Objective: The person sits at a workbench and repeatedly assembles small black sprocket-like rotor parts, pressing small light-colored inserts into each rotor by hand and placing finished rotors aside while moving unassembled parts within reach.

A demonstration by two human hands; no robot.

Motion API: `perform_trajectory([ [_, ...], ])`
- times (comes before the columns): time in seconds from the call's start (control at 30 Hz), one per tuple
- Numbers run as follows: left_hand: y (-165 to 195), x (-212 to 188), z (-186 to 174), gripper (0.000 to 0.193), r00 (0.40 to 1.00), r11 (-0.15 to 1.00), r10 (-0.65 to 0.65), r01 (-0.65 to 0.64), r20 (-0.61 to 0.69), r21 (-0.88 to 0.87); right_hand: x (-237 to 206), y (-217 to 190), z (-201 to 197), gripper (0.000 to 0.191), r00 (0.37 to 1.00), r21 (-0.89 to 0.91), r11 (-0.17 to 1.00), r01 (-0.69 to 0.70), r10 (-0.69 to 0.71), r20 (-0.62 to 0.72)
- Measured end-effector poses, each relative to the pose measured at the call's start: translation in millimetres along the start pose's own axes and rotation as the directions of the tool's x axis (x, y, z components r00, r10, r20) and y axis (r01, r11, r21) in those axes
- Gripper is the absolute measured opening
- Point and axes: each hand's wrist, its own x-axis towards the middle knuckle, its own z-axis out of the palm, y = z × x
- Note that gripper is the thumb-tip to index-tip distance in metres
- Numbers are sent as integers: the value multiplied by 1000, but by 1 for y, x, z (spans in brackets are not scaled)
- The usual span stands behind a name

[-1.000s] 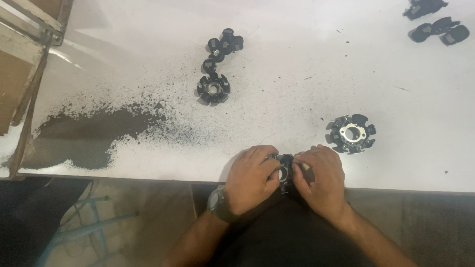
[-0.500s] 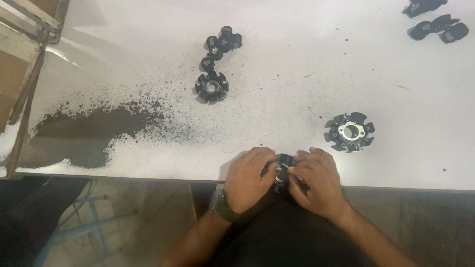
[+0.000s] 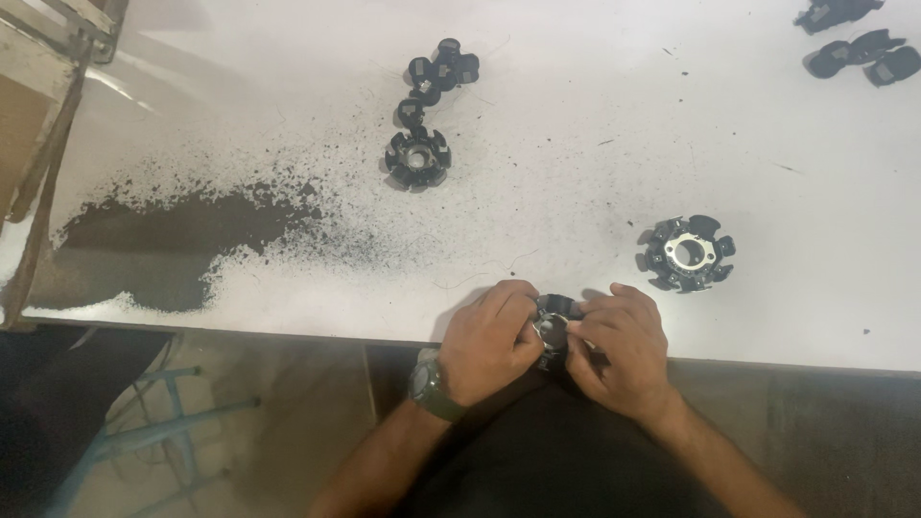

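Note:
My left hand (image 3: 487,341) and my right hand (image 3: 619,343) meet at the near edge of the white table (image 3: 576,144). Both grip one small black round part with a metal centre (image 3: 554,324), mostly hidden by my fingers. A dark watch sits on my left wrist (image 3: 430,387). To the right of my hands lies a black ring-shaped part with lobes and a pale metal centre (image 3: 686,253). Farther back sits a similar black lobed ring (image 3: 417,157), with small black pieces (image 3: 439,69) behind it.
A wide patch of black powder (image 3: 163,240) spreads over the table's left side. More black parts (image 3: 859,53) lie at the far right corner. A wooden frame (image 3: 43,115) borders the left edge. A blue stool frame (image 3: 163,422) stands below.
My hands stay together on the black part at the table edge and only the fingers shift slightly. The view has drifted a little.

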Motion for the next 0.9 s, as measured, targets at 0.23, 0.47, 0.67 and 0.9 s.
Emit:
perform_trajectory([
  [0.23, -1, -5, 13, 17, 993, 998, 61, -58, -99, 36, 0, -3, 2, 37, 999, -44, 999, 19, -17, 35],
  [0.47, -2, -8, 12, 15, 991, 996, 74, -69, -114, 52, 0, -4, 3, 38, 999, -44, 999, 4, -2, 35],
  [0.67, -6, -10, 15, 14, 990, 994, 91, -83, -109, 77, -1, -3, 5, 35, 999, -53, 998, 15, -13, 38],
  [0.9, -10, -12, 23, 14, 990, 993, 86, -75, -113, 94, -1, -4, 5, 36, 999, -45, 999, 26, -24, 36],
])
